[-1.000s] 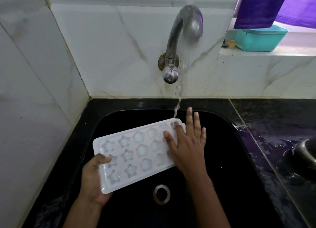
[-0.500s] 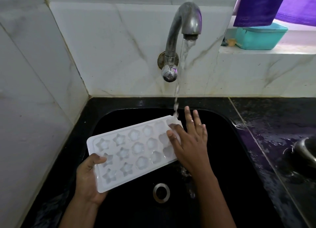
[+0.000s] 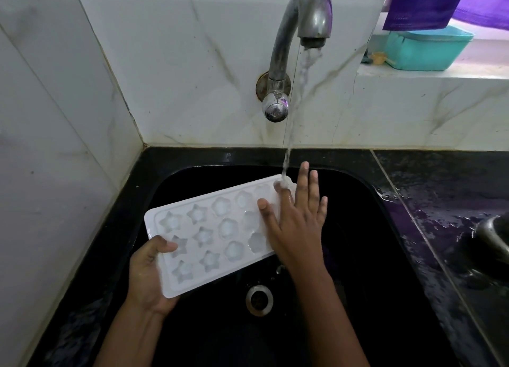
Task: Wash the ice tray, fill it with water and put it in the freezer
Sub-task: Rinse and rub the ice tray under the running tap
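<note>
Left hand (image 3: 150,270) grips the near left corner of the white plastic ice tray (image 3: 213,230), thumb on top. The right hand (image 3: 298,226) lies flat, fingers straight, on its other end. The tray is held over the glossy black sink (image 3: 366,256), showing star and flower moulds. Water from the curved metal tap (image 3: 301,19) strikes the tray's far right corner. A teal tub (image 3: 427,54) sits on the marble ledge.
</note>
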Motion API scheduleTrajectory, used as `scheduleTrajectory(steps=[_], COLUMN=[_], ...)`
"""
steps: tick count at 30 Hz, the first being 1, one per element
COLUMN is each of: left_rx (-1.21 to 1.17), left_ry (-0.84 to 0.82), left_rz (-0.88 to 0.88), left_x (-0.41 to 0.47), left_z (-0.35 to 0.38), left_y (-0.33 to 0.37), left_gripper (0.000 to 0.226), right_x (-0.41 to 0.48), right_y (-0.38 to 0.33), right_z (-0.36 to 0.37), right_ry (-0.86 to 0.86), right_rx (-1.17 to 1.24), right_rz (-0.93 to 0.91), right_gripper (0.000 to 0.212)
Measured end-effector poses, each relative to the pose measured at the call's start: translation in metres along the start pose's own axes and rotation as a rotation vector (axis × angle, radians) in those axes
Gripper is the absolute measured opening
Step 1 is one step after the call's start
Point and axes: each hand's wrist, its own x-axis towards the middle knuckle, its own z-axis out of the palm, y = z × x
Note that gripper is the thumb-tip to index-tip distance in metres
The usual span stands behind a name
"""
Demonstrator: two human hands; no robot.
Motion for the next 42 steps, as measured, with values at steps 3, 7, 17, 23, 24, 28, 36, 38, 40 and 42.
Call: scheduleTrajectory(steps=[3,7,17,23,24,28,36,38,40,42], left_rx=[-0.004,0.024,-0.045,-0.065,-0.062,-0.089,-0.057,-0.078,-0.075,-0.058], left_ry=[0.003,0.005,0.021,0.029,0.027,0.024,0.001,0.020,0.042,0.031], left_rz=[0.036,-0.015,0.057,0.075,0.073,0.095,0.076,0.094,0.106,0.093], left_x=[-0.002,-0.002,0.002,0.003,0.003,0.004,0.003,0.004,0.004,0.003], left_z=[-0.001,-0.003,-0.009,-0.008,-0.007,-0.007,-0.005,-0.007,-0.009,-0.008], left_y=[0.004,0.001,0.002,-0.001,-0.003,-0.003,-0.003,-0.002,-0.001,-0.002], left_gripper=[0.070,0.074,0.067,0.064,0.062,0.064,0.067,0.069,0.070,0.070], right_x=[0.003,0.004,0.009,0.006,0.003,0.000,-0.002,-0.001,0.001,0.002], right_y=[0.006,0.019,0.023,0.017,0.014,0.006,0.004,0.004,0.013,0.018], right_z=[-0.004,-0.009,-0.014,-0.004,-0.001,0.005,0.005,0.005,0.002,0.000], right_ry=[-0.054,0.030,0.189,0.123,0.090,0.024,0.050,-0.009,-0.010,0.041], right_rx=[0.086,0.022,0.321,0.187,0.129,0.086,0.061,0.078,0.069,0.045], right_rz=[-0.063,0.020,-0.039,-0.034,-0.032,-0.065,-0.022,-0.084,-0.100,-0.045], right_gripper=[0.073,0.066,0.048,0.041,0.044,0.057,0.060,0.065,0.062,0.059])
